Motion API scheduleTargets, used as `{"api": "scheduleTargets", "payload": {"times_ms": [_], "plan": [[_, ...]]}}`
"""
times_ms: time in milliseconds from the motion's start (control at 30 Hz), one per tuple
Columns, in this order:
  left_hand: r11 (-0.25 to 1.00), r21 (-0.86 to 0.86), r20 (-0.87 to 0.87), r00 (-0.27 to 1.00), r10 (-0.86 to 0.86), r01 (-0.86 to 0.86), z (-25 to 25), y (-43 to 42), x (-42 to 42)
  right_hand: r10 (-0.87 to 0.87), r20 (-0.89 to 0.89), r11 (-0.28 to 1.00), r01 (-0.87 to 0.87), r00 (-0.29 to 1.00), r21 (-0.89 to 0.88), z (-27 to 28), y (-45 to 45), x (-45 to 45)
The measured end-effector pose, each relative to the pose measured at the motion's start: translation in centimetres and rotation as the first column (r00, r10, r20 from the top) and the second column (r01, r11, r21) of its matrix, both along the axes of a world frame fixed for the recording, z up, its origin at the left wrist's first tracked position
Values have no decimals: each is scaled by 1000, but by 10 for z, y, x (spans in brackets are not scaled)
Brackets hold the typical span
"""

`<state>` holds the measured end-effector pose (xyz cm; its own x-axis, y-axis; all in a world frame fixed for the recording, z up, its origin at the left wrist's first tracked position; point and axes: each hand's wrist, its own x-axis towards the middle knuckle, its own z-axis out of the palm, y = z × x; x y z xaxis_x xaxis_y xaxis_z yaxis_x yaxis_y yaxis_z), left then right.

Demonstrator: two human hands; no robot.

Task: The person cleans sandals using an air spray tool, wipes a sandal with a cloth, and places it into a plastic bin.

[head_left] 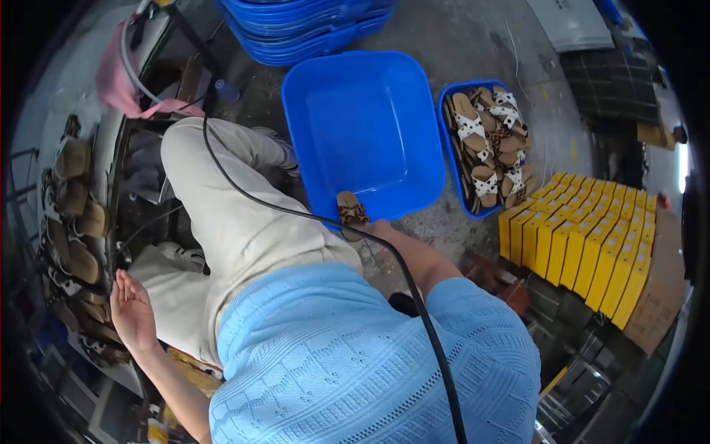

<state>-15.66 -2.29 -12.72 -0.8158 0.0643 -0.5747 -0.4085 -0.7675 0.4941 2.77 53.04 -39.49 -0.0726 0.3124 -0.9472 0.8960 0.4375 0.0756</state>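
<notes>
At the near rim of a large blue tub [359, 122], my right hand [376, 228] is closed around a tan sandal with a leopard-print strap [352, 210]. The sandal overlaps the tub's near edge in this view. My left hand [133, 312] is off to the left, palm showing, fingers stretched and slightly bent, with nothing in it. Closest to it is a rack holding several tan-soled sandals [89, 219]. Right of the large tub, a smaller blue basket [473, 212] holds several sandals with spotted white straps [470, 129] and leopard straps.
Stacked blue tubs [303, 33] stand beyond the large tub. Rows of yellow boxes [577, 240] sit on the right beside a brown carton [657, 288]. A black cable [296, 211] runs across my body. Pink cloth [118, 81] hangs at the upper left.
</notes>
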Motion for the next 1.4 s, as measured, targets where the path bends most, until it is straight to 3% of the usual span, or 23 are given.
{"api": "scheduleTargets", "payload": {"times_ms": [67,133,167,200,300,333,400,467,600,700,833,933,1033,1133,1400], "plan": [[996,-56,-17,997,-75,74,-2,16,-23,198,-343,976,-151,918,157,-73,26,24],[980,-129,29,989,-148,150,3,76,-43,-179,-272,982,189,945,10,-108,48,7],[968,-134,61,977,-206,213,5,110,-50,-513,-362,858,476,778,-193,-107,50,2],[931,-157,146,940,-307,329,-5,132,-56,-785,-361,618,679,504,-396,-99,48,-7],[769,-154,331,766,-551,620,-7,225,-63,-887,-343,444,776,309,-448,-78,36,-42],[708,-126,350,699,-624,695,-12,247,-65,-877,-331,460,808,348,-369,-80,32,-42],[700,-211,227,730,-644,683,-11,280,-66,-856,-297,490,846,423,-207,-86,24,-44],[763,-220,99,792,-602,608,-13,289,-68,-954,-174,282,927,244,-248,-154,15,-6],[888,-201,-165,879,-448,414,-3,259,-77,-963,-137,-150,881,-233,-448,-193,-12,69],[877,-351,-188,893,-410,329,18,228,-69,-910,-105,-290,794,-402,-534,-195,-11,99],[842,-463,-262,864,-430,278,42,206,-55,-912,-94,-343,869,-398,-356,-160,11,80],[869,-395,-395,799,-454,299,51,203,-54,-926,-309,-146,960,-218,-239,-141,12,78],[888,-346,-453,775,-441,302,59,199,-58,-827,-443,-171,906,-345,-387,-115,-2,111],[901,-300,-499,754,-428,313,73,192,-61,-815,-520,-172,964,-256,-204,-111,-23,183],[925,-201,-533,757,-378,321,74,157,-56,-944,-331,-33,999,-21,29,-45,-97,359]]}}
